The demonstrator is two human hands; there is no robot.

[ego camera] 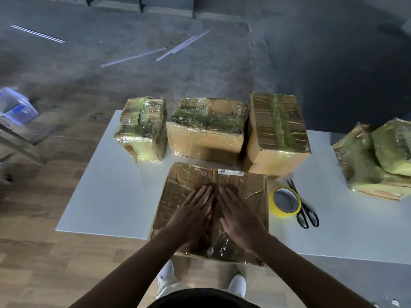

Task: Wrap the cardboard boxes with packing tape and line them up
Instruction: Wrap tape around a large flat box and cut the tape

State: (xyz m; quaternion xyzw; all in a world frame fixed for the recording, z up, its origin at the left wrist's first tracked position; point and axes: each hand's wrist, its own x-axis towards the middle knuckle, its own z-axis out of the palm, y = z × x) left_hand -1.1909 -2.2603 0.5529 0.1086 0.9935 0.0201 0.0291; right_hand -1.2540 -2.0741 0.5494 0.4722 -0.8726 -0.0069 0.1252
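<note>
Head view: pressing flat on taped box [189, 178] with left hand [191, 215] and right hand [241, 221], fingers straight, together. Overhanging near table [111, 196] edge. Could tip off under hard push; could trap wrinkles.

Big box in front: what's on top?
The left hand and right hand lie flat on the big box; a white label sits near its far edge. Under the palms is hidden.

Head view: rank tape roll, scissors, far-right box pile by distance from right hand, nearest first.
1. Tape roll, just right of the right hand.
2. Scissors, against the roll's right edge.
3. Box pile, table's far right end.
</note>
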